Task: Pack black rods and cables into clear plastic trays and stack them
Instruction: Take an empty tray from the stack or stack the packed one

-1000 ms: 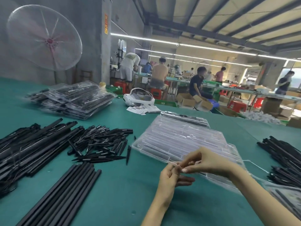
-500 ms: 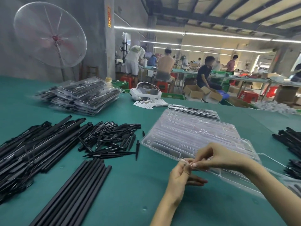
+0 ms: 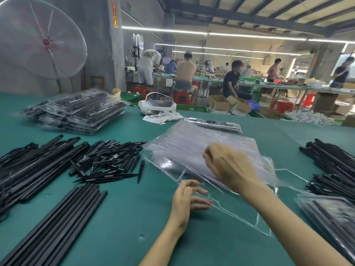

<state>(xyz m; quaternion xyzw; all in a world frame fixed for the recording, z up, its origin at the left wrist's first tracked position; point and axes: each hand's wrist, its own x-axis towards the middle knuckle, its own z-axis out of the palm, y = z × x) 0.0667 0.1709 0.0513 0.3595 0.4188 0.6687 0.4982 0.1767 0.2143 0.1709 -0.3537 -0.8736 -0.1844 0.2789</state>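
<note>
One tray peeled loose — your hands have split apart to free it.

A moment ago both hands pinched together at the near edge of the clear tray stack (image 3: 192, 143); now your right hand (image 3: 230, 167) has moved up toward 12 o'clock and rests on the stack, fingers curled at its edge, while your left hand (image 3: 187, 198) pinches the near rim of a single clear tray (image 3: 240, 214) drawn toward 6 o'clock on the desk (image 3: 124, 217). That tray looks ready for loading. Black rods (image 3: 57, 217) lie at 9 o'clock, more black pieces (image 3: 330, 164) at 3 o'clock, packed trays (image 3: 76, 110) at 11 o'clock.
</note>
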